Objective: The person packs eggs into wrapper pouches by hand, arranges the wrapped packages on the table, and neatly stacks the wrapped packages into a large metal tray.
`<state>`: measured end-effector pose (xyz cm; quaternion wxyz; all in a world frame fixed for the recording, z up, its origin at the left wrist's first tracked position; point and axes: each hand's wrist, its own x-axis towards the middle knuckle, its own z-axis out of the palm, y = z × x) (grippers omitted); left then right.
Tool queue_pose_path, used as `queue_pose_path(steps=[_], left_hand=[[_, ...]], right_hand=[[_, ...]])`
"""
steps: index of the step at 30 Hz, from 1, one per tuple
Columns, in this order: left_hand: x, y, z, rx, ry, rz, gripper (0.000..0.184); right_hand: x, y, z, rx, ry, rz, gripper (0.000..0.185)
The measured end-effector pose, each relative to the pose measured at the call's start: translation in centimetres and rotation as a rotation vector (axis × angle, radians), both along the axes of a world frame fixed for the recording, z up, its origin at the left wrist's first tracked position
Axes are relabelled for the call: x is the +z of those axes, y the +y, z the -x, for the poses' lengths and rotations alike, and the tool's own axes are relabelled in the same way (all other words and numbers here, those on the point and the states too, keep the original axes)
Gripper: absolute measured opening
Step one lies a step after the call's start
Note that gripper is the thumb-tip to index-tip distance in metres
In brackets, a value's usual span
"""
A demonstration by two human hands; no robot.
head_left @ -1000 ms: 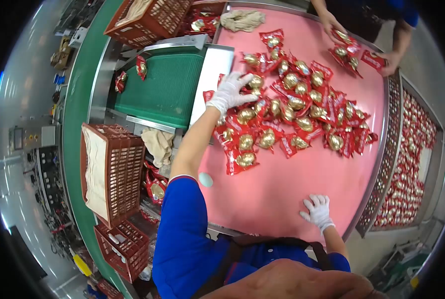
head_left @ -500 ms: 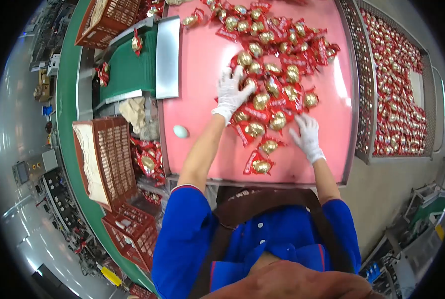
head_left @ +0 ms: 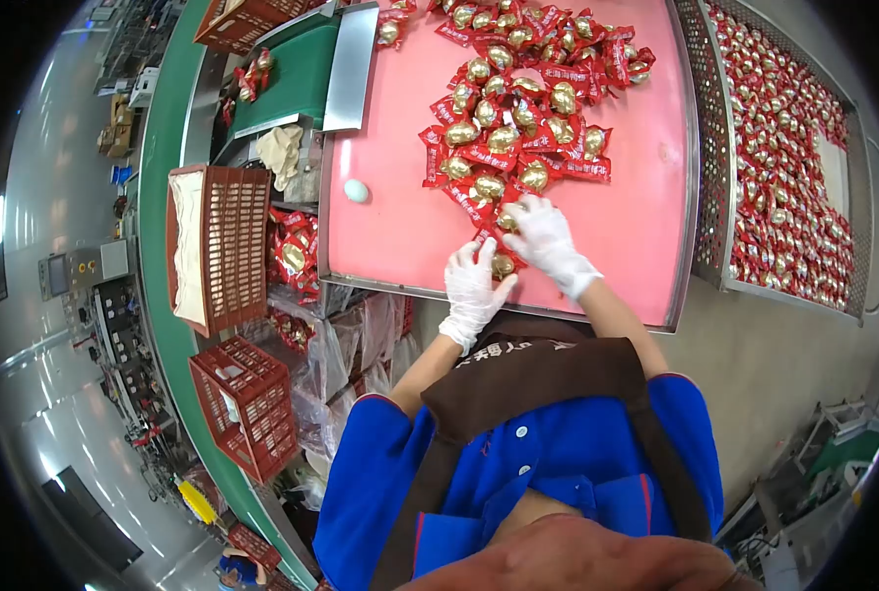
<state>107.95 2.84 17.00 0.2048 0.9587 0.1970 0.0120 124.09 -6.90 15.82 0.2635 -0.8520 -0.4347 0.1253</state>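
Observation:
Many red packets with gold round centres (head_left: 502, 140) lie heaped on a pink tabletop (head_left: 400, 231) with a metal rim. My left hand (head_left: 472, 293), in a white glove, is at the near edge, its fingers apart and touching a packet (head_left: 502, 265) from the left. My right hand (head_left: 548, 238), gloved too, bends its fingers over another packet (head_left: 507, 221) just above; its fingertips are at that packet's right side. A pale green egg-shaped object (head_left: 357, 190) rests on the pink surface at the left.
A perforated tray (head_left: 789, 177) full of packets stands at the right. Red crates (head_left: 237, 251) and a green belt (head_left: 297, 77) are at the left, with a cloth (head_left: 280, 156) between. A metal plate (head_left: 351, 69) borders the pink surface.
Both hands have come back toward the near edge and closer together. Packets there have been drawn together near my body. The co-worker's hands seen earlier are out of view.

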Motion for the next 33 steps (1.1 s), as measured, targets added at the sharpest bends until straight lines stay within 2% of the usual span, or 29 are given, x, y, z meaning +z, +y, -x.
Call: queue_pose_path(steps=[1, 3, 5, 6, 7, 9, 10, 12, 13, 14, 15, 16, 18, 19, 21, 23, 24, 25, 27, 29, 30, 32, 33], left_hand=[[0.2, -0.8, -0.3, 0.019, 0.065, 0.023, 0.072], [-3.5, -0.7, -0.2, -0.049, 0.055, 0.02, 0.062], [-5.9, -0.3, -0.2, -0.049, 0.021, -0.02, 0.058], [-5.4, -0.6, -0.3, 0.005, -0.033, 0.085, 0.055], [-5.7, -0.9, -0.7, -0.069, -0.157, 0.058, 0.055], [-6.6, -1.4, -2.3, -0.209, -0.407, 0.0, 0.054], [-6.4, -2.2, -3.5, -0.272, -0.42, -0.008, 0.054], [-7.0, -2.9, -5.9, -0.324, -0.281, -0.025, 0.055], [-7.3, -3.1, -6.6, -0.332, -0.189, -0.055, 0.056], [-7.4, -3.1, -6.7, -0.319, -0.211, -0.024, 0.057], [-5.2, -3.1, -6.5, -0.305, -0.229, 0.007, 0.059], [-3.8, -2.7, -6.4, -0.291, -0.24, 0.036, 0.06], [-3.7, -1.2, -6.5, -0.135, -0.377, 0.192, 0.06], [-3.9, -0.7, -6.5, -0.052, -0.441, 0.275, 0.061], [-4.2, 1.0, -8.4, 0.25, -0.379, 0.392, 0.072], [-5.8, 2.6, -10.8, 0.479, -0.259, 0.353, 0.077], [-6.1, 3.3, -11.6, 0.497, -0.192, 0.287, 0.078], [-6.4, 4.1, -12.2, 0.514, -0.128, 0.219, 0.079], [-7.0, 5.5, -12.2, 0.466, -0.099, 0.158, 0.064], [-7.0, 6.3, -12.3, 0.389, -0.059, 0.202, 0.055], [-5.7, 6.2, -11.5, 0.347, -0.107, 0.25, 0.047], [-4.9, 6.1, -8.6, 0.202, -0.277, 0.066, 0.045], [-4.7, 6.0, -7.2, 0.106, -0.385, -0.047, 0.045]], right_hand=[[-1.1, 1.1, 0.3, 0.065, -0.143, 0.081, 0.04], [-2.8, 1.4, 0.4, 0.115, -0.233, 0.077, 0.032], [-4.0, -0.2, -0.6, 0.191, -0.223, 0.064, 0.026], [-4.5, -1.8, -1.3, 0.227, -0.215, 0.065, 0.023], [-4.0, -3.9, -2.0, 0.256, -0.21, 0.023, 0.016], [-3.3, -7.5, -2.7, 0.297, -0.223, 0.007, 0.018], [-3.5, -8.2, -2.7, 0.308, -0.213, -0.015, 0.02], [-3.7, -9.2, -2.5, 0.32, -0.194, -0.057, 0.024], [-3.5, -9.4, -2.5, 0.32, -0.158, 0.002, 0.026], [-3.4, -9.2, -2.7, 0.316, -0.129, 0.059, 0.028], [-3.1, -9.1, -3.0, 0.313, -0.095, 0.114, 0.03], [-2.9, -8.9, -3.6, 0.287, -0.037, 0.059, 0.033], [-2.4, -7.9, -5.6, 0.229, 0.084, -0.056, 0.038], [-2.0, -6.7, -6.3, 0.182, 0.032, -0.055, 0.04], [-1.1, -2.4, -7.1, 0.092, -0.071, -0.049, 0.042], [-1.1, 1.5, -7.5, 0.116, -0.046, 0.226, 0.045], [-2.1, 2.5, -7.9, 0.132, -0.133, 0.277, 0.046], [-1.9, 3.1, -8.3, 0.126, -0.101, 0.255, 0.045], [-2.2, 3.3, -9.4, 0.181, -0.15, 0.233, 0.042], [-0.4, 0.8, -10.0, 0.183, 0.048, -0.023, 0.04], [1.0, -1.1, -10.4, 0.18, 0.144, -0.15, 0.039], [3.7, -5.6, -10.1, 0.186, 0.023, -0.377, 0.028], [3.7, -7.8, -9.8, 0.164, -0.054, -0.331, 0.029]])
